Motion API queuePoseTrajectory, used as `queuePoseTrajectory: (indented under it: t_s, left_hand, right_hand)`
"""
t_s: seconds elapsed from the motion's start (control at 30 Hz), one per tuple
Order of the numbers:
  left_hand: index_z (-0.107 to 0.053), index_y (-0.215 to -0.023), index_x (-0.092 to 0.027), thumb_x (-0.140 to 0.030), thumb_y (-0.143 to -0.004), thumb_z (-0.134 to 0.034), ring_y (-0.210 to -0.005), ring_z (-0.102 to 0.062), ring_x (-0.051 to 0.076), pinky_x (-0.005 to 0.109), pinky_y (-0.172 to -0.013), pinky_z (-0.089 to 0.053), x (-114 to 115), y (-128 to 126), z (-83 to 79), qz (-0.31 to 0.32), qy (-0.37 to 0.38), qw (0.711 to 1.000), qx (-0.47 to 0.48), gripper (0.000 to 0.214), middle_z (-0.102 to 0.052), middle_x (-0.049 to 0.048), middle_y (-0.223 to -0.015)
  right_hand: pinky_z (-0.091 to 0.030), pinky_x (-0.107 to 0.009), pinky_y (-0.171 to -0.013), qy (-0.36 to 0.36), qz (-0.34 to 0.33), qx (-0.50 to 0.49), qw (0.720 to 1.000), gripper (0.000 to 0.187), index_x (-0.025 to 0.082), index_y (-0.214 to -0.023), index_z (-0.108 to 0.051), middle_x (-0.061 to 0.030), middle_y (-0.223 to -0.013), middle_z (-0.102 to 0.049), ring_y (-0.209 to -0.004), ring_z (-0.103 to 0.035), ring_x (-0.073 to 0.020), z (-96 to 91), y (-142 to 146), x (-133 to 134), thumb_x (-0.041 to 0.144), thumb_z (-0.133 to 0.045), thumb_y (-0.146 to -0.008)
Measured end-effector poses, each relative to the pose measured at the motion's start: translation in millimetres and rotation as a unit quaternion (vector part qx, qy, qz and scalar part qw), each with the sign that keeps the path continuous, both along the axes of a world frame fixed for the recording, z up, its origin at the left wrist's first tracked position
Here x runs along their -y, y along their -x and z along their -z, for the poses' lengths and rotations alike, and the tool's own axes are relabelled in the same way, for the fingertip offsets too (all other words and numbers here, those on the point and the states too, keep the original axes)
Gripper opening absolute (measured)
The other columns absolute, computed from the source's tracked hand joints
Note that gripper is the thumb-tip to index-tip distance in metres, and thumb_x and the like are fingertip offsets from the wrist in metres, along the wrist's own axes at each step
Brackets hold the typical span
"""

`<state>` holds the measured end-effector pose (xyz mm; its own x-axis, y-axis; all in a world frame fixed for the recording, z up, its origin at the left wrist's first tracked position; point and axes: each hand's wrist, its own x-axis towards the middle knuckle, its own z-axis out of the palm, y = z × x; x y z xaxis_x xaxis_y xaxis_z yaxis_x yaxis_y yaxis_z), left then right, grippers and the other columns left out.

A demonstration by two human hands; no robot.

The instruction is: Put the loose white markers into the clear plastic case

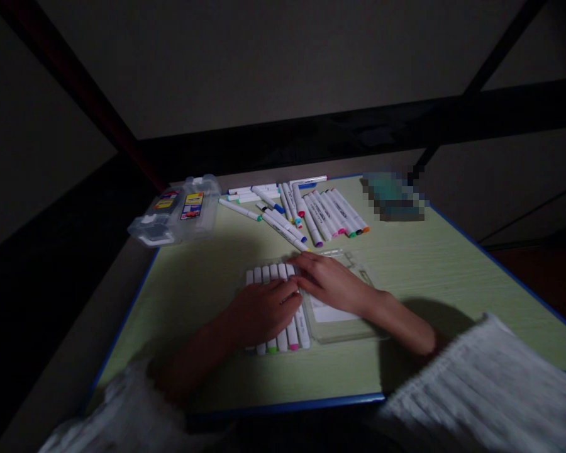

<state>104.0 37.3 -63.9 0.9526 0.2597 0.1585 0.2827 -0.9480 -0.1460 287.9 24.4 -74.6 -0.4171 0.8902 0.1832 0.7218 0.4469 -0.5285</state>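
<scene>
The person is leaning over a pale green table (405,277) and working on a row of white markers (283,277) lying side by side in a clear plastic case (344,327). The left hand (259,311) is lying flat across the middle of that row, fingers together and pressing down on the barrels, not gripping any single one. The right hand (330,283) is resting just beside it, fingers stretched out and touching the upper end of the last marker in the row; whether it is pinching that marker I cannot tell.

Judging from how things lie, the packing is under way but far from finished: about six markers are sitting in the left part of the case, while its right part is showing bare plastic and a white label. A much larger pile of loose markers (306,211), with coloured caps, is lying scattered further back on the table, well apart from the case. A second clear box (179,211) with bright stickers is sitting at the far left corner, seemingly without markers
</scene>
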Motion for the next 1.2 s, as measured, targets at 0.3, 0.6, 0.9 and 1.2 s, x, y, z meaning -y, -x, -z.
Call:
queuePoseTrajectory:
  t_s: [0.3, 0.6, 0.9, 1.2]
  left_hand:
    - [-0.053, -0.090, -0.015, -0.019, -0.086, -0.036, -0.075, -0.055, 0.015, 0.026, -0.055, -0.042, -1, 2, 0.0, 0.013, -0.004, 1.000, 0.005, 0.019, -0.059, 0.0044, -0.086]
    - [-0.056, -0.092, -0.015, -0.019, -0.087, -0.035, -0.081, -0.054, 0.015, 0.026, -0.063, -0.045, -11, 7, -1.7, -0.010, -0.021, 1.000, 0.020, 0.022, -0.062, 0.0063, -0.091]
    - [-0.058, -0.094, -0.014, -0.019, -0.087, -0.036, -0.085, -0.054, 0.016, 0.027, -0.067, -0.046, -13, 7, -4.3, -0.011, -0.004, 0.999, 0.036, 0.024, -0.062, 0.0065, -0.093]
    - [-0.058, -0.094, -0.013, -0.017, -0.087, -0.038, -0.088, -0.054, 0.016, 0.031, -0.082, -0.045, -17, 7, 0.6, 0.020, 0.028, 0.997, 0.065, 0.022, -0.062, 0.0068, -0.095]
  right_hand:
    - [-0.039, -0.030, -0.075, 0.002, -0.010, -0.011, 1.000, 0.027, 0.013, -0.106, -0.055, -0.0096, -0.096, -0.058, -0.088, -0.054, -0.0191, 0.3, -2, -1, 0.024, -0.042, -0.085]
    - [-0.041, -0.030, -0.075, 0.006, -0.032, -0.032, 0.999, 0.026, 0.011, -0.104, -0.056, -0.0104, -0.093, -0.059, -0.084, -0.054, -0.0184, -0.2, -4, -4, 0.022, -0.043, -0.085]
    - [-0.039, -0.028, -0.068, 0.016, -0.038, -0.027, 0.999, 0.026, 0.011, -0.104, -0.057, -0.0074, -0.084, -0.057, -0.072, -0.052, -0.0158, -2.5, -5, -4, 0.020, -0.045, -0.082]
    - [-0.041, -0.030, -0.071, 0.007, -0.037, -0.025, 0.999, 0.026, 0.012, -0.106, -0.056, -0.0085, -0.088, -0.058, -0.077, -0.053, -0.0168, -0.6, -5, -4, 0.020, -0.044, -0.083]
